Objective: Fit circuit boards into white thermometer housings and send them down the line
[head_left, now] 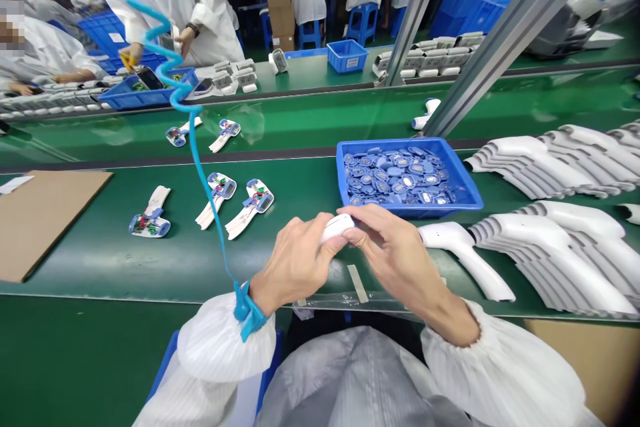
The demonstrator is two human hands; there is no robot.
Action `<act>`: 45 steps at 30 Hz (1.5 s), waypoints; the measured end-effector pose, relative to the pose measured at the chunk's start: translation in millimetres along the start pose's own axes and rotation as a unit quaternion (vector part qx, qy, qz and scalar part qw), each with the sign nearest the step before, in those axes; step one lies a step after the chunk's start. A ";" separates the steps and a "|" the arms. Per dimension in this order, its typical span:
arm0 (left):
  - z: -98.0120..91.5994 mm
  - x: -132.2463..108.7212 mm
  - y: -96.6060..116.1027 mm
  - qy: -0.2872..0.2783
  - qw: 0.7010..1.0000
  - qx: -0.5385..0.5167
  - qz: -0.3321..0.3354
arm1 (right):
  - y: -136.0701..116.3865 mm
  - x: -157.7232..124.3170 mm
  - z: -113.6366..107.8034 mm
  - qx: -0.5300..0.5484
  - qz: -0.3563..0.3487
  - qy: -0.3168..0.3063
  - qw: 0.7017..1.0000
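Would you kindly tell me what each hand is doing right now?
Left hand: closed, holding a white plastic part.
Right hand: closed, pinching the same part.

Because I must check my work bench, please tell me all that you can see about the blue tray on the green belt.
The blue tray is a shallow, open, rectangular box that looks like plastic, with sloping walls and a flat rim. It sits level on the green belt, and it is filled with many small blue oval parts lying loose. White housings are stacked at its right side. The right hand is just in front of it; whether they touch, I cannot tell.
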State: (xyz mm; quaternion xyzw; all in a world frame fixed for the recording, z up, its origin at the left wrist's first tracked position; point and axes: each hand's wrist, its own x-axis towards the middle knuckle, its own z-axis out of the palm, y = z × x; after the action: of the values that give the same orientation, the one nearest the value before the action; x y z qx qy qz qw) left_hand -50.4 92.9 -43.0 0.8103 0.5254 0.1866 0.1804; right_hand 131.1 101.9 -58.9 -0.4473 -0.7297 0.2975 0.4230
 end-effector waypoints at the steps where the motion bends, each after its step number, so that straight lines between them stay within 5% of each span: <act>1: 3.0 0.6 -0.4 0.010 1.000 0.026 0.007 | 0.8 -1.8 0.1 -0.022 -0.008 0.005 1.000; 6: 22.2 -3.3 -2.7 0.041 0.995 0.048 0.081 | 9.0 -21.6 -12.6 -0.106 -0.011 -0.003 0.994; 12: 61.0 -5.6 -4.1 0.258 0.956 0.013 -0.136 | 13.8 -47.5 -16.2 -0.134 0.020 -0.080 0.987; 17: 57.6 3.9 -11.5 0.210 0.972 0.004 -0.103 | 10.0 -58.0 4.3 -0.144 0.047 -0.044 0.987; 20: 46.0 -4.7 -12.6 0.173 0.976 -0.094 -0.095 | 12.5 -56.4 6.2 -0.037 0.210 -0.045 0.976; 23: 48.9 -18.9 -11.5 0.236 0.942 -0.217 -0.097 | 16.1 -53.9 4.3 0.170 0.419 -0.081 0.888; 25: 58.5 -23.0 -10.7 0.302 0.899 -0.274 -0.158 | 15.4 -54.8 5.8 0.247 0.462 -0.157 0.837; 26: 63.7 -22.4 -10.5 0.326 0.880 -0.286 -0.194 | 13.6 -56.1 8.3 0.240 0.443 -0.191 0.842; 28: 72.4 -16.4 -10.6 0.346 0.864 -0.278 -0.237 | 7.9 -59.8 17.2 0.139 0.342 -0.234 0.899; 30: 77.1 -6.4 -11.5 0.338 0.876 -0.241 -0.246 | 1.3 -63.4 30.1 -0.028 0.217 -0.232 0.948; 34: 75.6 13.4 -12.5 0.337 0.893 -0.140 -0.265 | -3.9 -66.1 50.1 -0.248 0.131 -0.203 0.938; 37: 63.9 15.6 -8.3 0.291 0.912 -0.163 -0.241 | 3.2 -66.8 41.5 -0.146 0.127 -0.187 0.963; 39: 51.6 8.1 -3.4 0.205 0.924 -0.259 -0.191 | 11.1 -68.4 26.3 -0.015 0.149 -0.192 0.970; 42: 34.6 -8.6 5.4 0.088 0.904 -0.398 -0.127 | 22.7 -70.6 5.2 0.112 0.195 -0.188 0.956; 45: 27.0 -19.3 14.1 0.062 0.903 -0.407 -0.124 | 27.8 -71.8 -0.9 0.134 0.205 -0.188 0.951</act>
State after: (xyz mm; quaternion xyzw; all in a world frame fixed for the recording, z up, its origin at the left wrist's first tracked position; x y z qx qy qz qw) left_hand -33.4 67.2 -61.7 0.5815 0.5101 0.4099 0.4834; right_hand 160.4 48.7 -106.2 -0.4621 -0.6421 0.5516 0.2644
